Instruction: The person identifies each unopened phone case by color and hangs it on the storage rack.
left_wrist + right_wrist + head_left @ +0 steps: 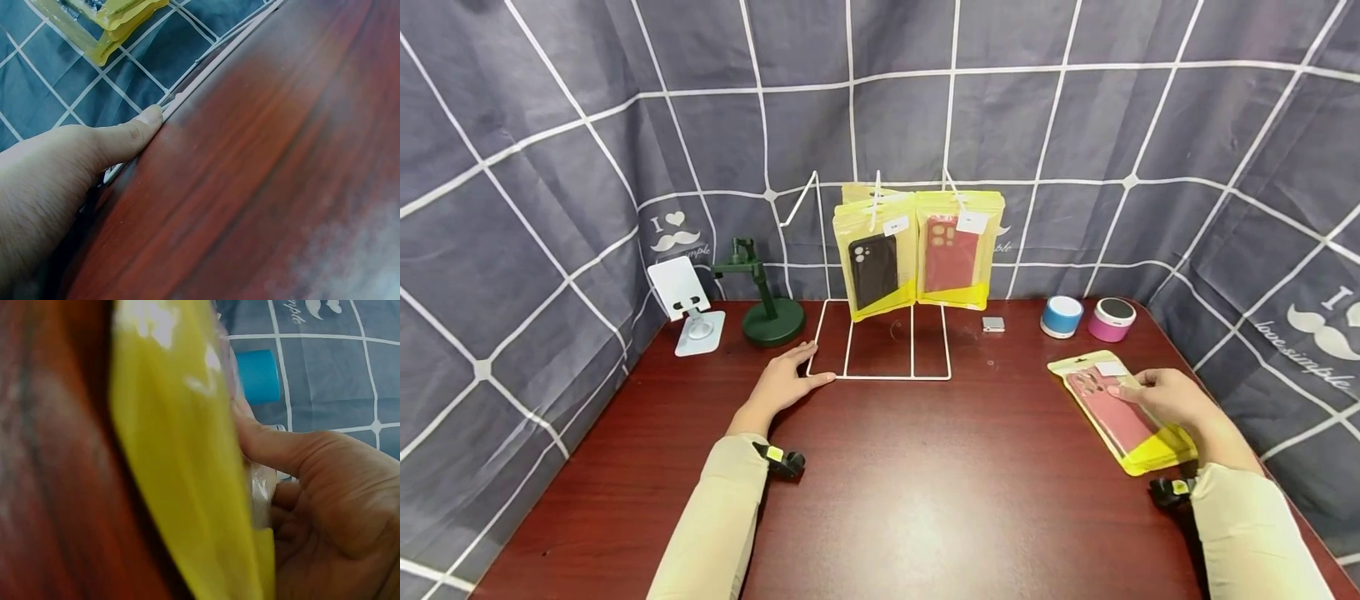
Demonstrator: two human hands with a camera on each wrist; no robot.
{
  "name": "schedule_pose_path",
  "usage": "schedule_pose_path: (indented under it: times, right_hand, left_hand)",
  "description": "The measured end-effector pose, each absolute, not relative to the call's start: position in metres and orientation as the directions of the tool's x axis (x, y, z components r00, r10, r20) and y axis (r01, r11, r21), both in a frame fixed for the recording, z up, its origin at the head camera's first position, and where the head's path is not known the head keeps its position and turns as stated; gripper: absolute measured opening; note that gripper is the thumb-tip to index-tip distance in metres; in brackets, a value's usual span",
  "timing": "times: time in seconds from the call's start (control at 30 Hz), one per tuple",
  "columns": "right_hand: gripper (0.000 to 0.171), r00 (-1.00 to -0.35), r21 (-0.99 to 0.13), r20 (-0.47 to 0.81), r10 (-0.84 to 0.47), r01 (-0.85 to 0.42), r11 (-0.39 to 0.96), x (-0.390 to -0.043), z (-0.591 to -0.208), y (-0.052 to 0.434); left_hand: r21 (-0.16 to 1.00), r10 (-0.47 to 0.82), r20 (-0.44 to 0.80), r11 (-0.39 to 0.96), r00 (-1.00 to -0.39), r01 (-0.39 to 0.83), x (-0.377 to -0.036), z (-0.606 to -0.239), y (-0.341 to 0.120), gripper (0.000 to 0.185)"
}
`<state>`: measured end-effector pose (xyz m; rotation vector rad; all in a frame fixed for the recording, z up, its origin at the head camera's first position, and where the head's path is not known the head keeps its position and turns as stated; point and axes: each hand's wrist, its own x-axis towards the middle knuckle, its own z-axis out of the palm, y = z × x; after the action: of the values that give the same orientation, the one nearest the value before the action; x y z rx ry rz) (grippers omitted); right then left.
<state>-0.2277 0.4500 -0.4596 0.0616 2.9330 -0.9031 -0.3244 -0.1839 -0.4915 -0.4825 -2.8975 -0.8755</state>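
Observation:
My left hand rests at the near left corner of a white wire display rack, its thumb laid on the front wire; in the left wrist view the thumb touches that wire. Out to the right, my right hand pinches a packaged pink phone case by its right edge, in a clear bag with a yellow bottom. The bag's yellow part fills much of the right wrist view. Hanging from the rack's hooks are a bagged black phone case and a bagged pink one.
Left of the rack stand a white folding phone stand and a dark green stand. A small silver item, a blue cylinder and a pink one line the back right. Grey checked cloth surrounds the table.

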Motion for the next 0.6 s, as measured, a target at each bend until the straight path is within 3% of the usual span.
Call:
schedule_pose_path:
  times: [0.1,0.2,0.33,0.43,0.6]
  right_hand:
    - [0.038,-1.000,-0.651,0.022,0.015,-0.003,0.759,-0.229,-0.470,0.451]
    - [0.025,-0.995,-0.795,0.093,0.044,-0.048,0.605,-0.229,-0.478,0.456]
    - [0.007,-0.997,-0.984,0.048,0.066,-0.036,0.175,-0.228,-0.485,0.462]
    - [0.008,-0.999,-0.994,-0.023,0.039,0.019,-0.110,-0.228,-0.485,0.465]
    - [0.015,-0.998,-0.954,-0.062,-0.014,0.063,-0.293,-0.230,-0.483,0.465]
  left_hand:
    - [0.523,0.269,0.159,0.793,-0.950,0.312,-0.324,-0.492,-0.184,0.088]
    - [0.529,0.264,0.159,0.791,-0.951,0.308,-0.324,-0.492,-0.184,0.088]
    - [0.535,0.268,0.151,0.788,-0.952,0.306,-0.324,-0.492,-0.184,0.088]
    - [0.534,0.267,0.144,0.790,-0.953,0.302,-0.324,-0.493,-0.185,0.089]
    - [0.529,0.266,0.146,0.793,-0.953,0.303,-0.326,-0.493,-0.186,0.090]
